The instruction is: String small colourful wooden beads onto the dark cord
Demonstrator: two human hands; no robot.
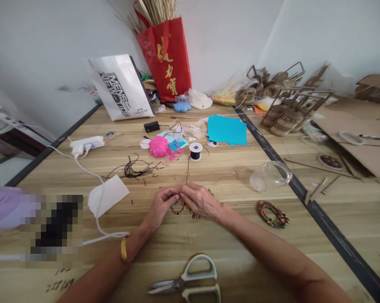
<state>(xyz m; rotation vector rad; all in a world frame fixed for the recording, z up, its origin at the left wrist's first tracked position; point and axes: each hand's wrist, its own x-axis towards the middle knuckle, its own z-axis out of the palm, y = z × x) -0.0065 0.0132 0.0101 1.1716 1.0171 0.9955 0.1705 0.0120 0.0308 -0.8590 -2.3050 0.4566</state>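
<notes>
Both the left hand (162,205) and the right hand (201,200) are held close together: the bead string (178,212) seems pinched by the left; the right's hold is hidden and cannot be told. Beads are seen under them, at the worktop (237,261). Light, slippery beads and bendy thread are expected, so a bare end is best gripped. Farther out, a spool (195,152) is seen.
</notes>
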